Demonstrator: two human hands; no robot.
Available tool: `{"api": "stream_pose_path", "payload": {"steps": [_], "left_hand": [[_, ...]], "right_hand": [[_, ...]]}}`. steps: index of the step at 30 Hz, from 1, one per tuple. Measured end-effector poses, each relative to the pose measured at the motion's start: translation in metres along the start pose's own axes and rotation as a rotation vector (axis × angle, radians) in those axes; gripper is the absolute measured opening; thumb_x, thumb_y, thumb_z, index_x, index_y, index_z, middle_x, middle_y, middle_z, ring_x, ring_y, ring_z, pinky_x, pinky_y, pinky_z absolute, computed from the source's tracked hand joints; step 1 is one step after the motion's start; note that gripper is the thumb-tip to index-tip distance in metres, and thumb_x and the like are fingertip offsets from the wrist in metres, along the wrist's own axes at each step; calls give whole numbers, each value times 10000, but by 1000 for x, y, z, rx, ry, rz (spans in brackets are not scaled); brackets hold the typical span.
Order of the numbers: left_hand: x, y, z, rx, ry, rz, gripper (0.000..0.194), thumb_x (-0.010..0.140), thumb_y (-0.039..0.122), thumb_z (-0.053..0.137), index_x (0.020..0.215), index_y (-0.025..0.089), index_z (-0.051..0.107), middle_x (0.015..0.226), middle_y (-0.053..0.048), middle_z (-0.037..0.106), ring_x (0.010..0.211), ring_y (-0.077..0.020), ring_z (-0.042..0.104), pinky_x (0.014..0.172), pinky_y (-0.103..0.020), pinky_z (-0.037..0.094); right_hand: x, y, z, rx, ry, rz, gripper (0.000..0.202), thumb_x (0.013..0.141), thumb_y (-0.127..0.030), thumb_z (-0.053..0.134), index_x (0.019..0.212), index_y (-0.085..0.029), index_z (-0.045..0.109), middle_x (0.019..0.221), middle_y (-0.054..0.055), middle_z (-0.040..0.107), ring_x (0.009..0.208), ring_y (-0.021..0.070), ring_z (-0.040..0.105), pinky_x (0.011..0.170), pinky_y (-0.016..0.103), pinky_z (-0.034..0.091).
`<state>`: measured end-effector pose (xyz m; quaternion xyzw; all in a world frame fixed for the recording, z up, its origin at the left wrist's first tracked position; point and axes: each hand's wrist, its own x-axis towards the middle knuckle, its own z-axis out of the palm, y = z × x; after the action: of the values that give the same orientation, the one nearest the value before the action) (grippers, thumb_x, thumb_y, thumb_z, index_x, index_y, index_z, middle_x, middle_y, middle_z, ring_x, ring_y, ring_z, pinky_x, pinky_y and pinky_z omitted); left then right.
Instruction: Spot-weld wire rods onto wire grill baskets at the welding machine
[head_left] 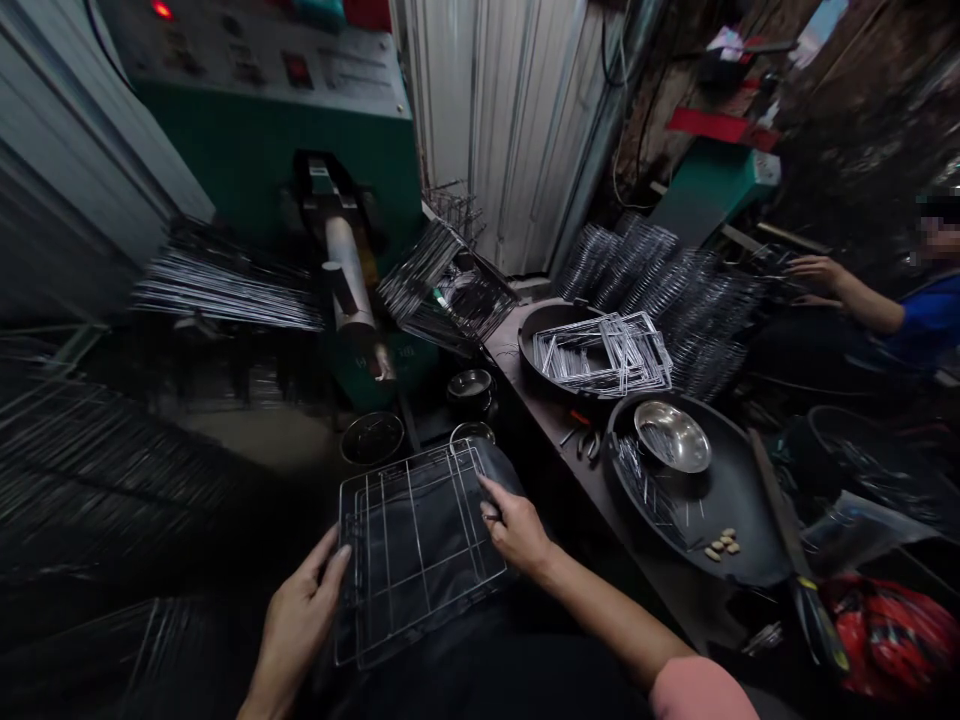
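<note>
A rectangular wire rack point(421, 568) with a grid of thin bars lies tilted over my lap, on dark cloth. It looks doubled, with a second frame edge close beneath the first. My left hand point(304, 605) has the rack's left edge between its thumb and fingers. On the opposite side, my right hand point(517, 525) is closed around the right edge, its thumb along the wire and its other fingers curled. Beyond the rack stands a green machine point(262, 160) with a pale cylindrical arm point(349, 270) pointing toward me.
Wire frames fill a black pan point(536, 365) on the right-hand bench. A wider dark tray point(739, 500) carries a steel bowl point(675, 437), loose wires and several peanuts point(724, 545). Pliers point(592, 445) lie nearby. Stacked wire racks point(232, 285) stand left. A co-worker's arm point(862, 300) shows far right.
</note>
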<state>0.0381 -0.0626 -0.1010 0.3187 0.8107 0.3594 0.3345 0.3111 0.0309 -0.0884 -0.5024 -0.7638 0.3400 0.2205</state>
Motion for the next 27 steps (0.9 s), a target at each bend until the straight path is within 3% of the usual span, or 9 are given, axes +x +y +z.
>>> {"api": "stream_pose_path", "payload": {"steps": [2,8,12,21,27], "left_hand": [[-4,0,3,36,-1,-9,827,673,641,498,1320,147,645,1331,-105,671,1304,-336,564,1116,-432,447],[-10,5,4,65,-14,25,874,633,637,502,1283,73,659,1367,-124,638,1337,-336,533,1177,-401,381],[-12,7,3,45,-26,19,888,626,645,508,1299,84,648,1386,-108,626,1360,-325,511,1190,-383,367],[-10,3,2,46,-37,-6,838,633,651,541,1289,146,664,1393,-77,628,1363,-341,503,1195,-413,360],[-10,-9,2,54,-54,60,784,657,661,542,1262,182,681,1346,-76,668,1311,-341,552,1163,-416,402]], "right_hand": [[0,-3,-4,-64,-18,9,551,885,-168,572,1433,-228,581,1152,86,769,975,220,746,903,299,561],[0,-11,-11,-155,-40,28,501,919,-226,572,1420,-232,595,1265,107,723,1159,275,696,977,350,543],[0,-9,-14,-145,-65,66,516,912,-234,581,1428,-239,583,1269,110,721,1150,286,698,981,378,535],[23,8,-5,149,6,153,544,866,-312,665,1397,-213,599,992,59,749,890,221,693,857,354,533],[17,22,5,382,-13,108,528,856,-302,658,1378,-235,619,1266,71,701,1175,243,644,1057,405,461]]}}
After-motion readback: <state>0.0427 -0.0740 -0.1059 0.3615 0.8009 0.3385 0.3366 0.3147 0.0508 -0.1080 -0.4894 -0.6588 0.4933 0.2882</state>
